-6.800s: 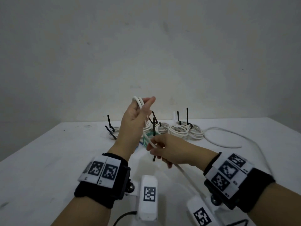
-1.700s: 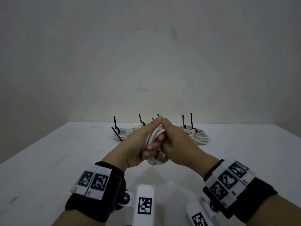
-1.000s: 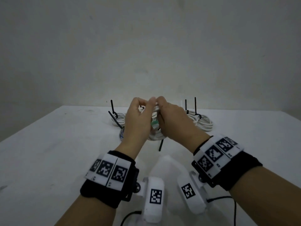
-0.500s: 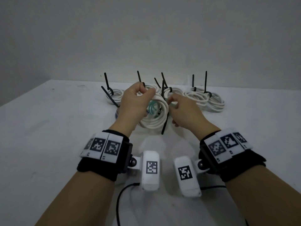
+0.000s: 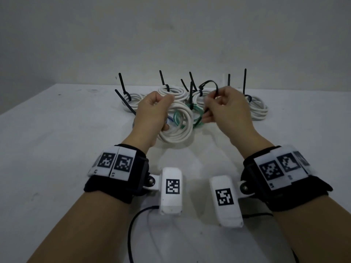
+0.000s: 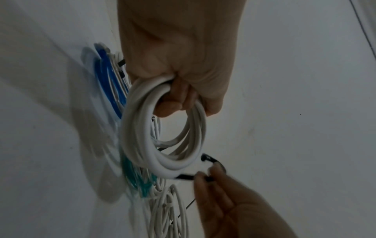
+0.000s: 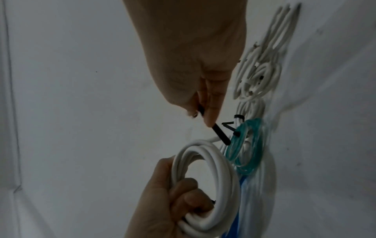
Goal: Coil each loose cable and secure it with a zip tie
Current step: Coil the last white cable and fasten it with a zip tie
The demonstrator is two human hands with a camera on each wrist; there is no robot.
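My left hand (image 5: 163,111) grips a coiled white cable (image 5: 176,130) by its left side, just above the white table (image 5: 57,149). The right hand (image 5: 214,97) pinches a black zip tie (image 5: 208,84) that arcs up and over beside the coil's right edge; its lower end (image 5: 199,120) hangs next to the coil. In the left wrist view my fingers (image 6: 173,103) curl through the coil (image 6: 162,136), and the tie (image 6: 211,159) curves near the coil's far side. The right wrist view shows the tie (image 7: 219,133) held above the coil (image 7: 213,185).
Several white coils (image 5: 258,111) bound with black ties, tails sticking up, lie in a row at the table's back. A green coil (image 5: 190,118) and a blue one (image 5: 170,119) lie right behind the held coil. A wall rises beyond.
The right hand has lifted the black zip tie and bent it into an arc; half a second ago it hung straight beside the coil. The left hand keeps its grip on the coil.
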